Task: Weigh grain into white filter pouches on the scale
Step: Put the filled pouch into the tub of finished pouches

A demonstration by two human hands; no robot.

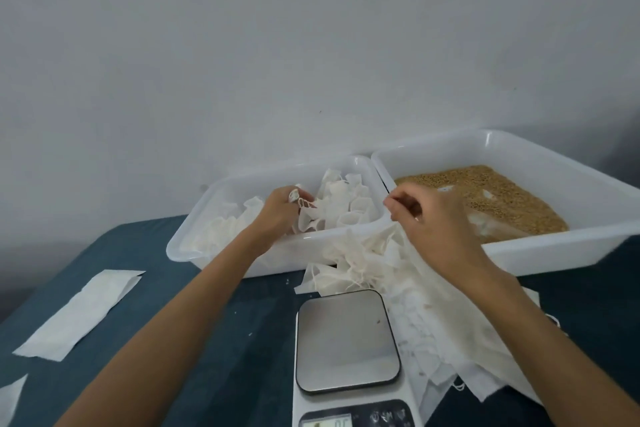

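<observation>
While the scale (pixel 348 340) sits bare at the bottom centre of the frame, nothing is being weighed: its steel platform carries no pouch, and the display at the lower edge is too blurred to read.

Just right of the scale, running up toward the trays, a loose heap of empty pouches (pixel 415 288) lies on the blue counter (pixel 207 340), drawstrings trailing. These look unfilled. Two flat white strips (pixel 81 312) lie apart at lower left.

Mid-frame, both hands are raised and held apart. Left hand (pixel 280 210) reaches into the left tray (pixel 221 265), fingers curled and pinching the drawstring of a filled pouch (pixel 306 218). Right hand (pixel 427 211) hovers over the gap between the trays, fingers curled as if pinching a string end; the string itself is too fine to make out, so whether it holds anything I cannot tell.

Further back, the left tray holds a batch of plump white pouches (pixel 346 204), standing or leaning together. The right tray (pixel 554 246) holds the grain (pixel 485 194), a brown layer thinned enough to show bare tray floor near the front.

Judgement: well under way. Many pouches look done and binned; the present step seems to be tying one off. A large pile of empties and a good share of grain remain.
</observation>
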